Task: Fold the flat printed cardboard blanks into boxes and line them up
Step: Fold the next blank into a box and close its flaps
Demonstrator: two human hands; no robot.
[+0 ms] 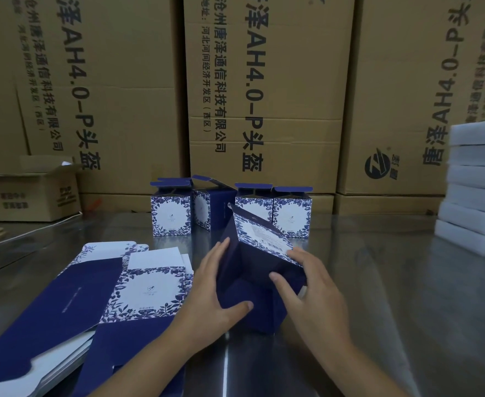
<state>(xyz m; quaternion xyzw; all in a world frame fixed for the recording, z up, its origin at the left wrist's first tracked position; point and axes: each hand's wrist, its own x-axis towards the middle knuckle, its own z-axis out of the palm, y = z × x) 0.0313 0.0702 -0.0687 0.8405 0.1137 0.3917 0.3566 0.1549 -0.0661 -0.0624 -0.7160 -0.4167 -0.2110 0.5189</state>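
My left hand [215,293] and right hand [314,293] grip a half-folded box [247,270] tipped on the steel table [378,282]. Both thumbs press its dark bottom flaps inward to lock them. Flat blanks [92,296] lie stacked just left, within reach. Beyond, four finished boxes [254,209] stand in a row before brown cartons [264,81].

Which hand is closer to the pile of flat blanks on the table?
Left. The left hand grips the half-folded box right beside the pile; the right hand holds the box's far side, away from it.
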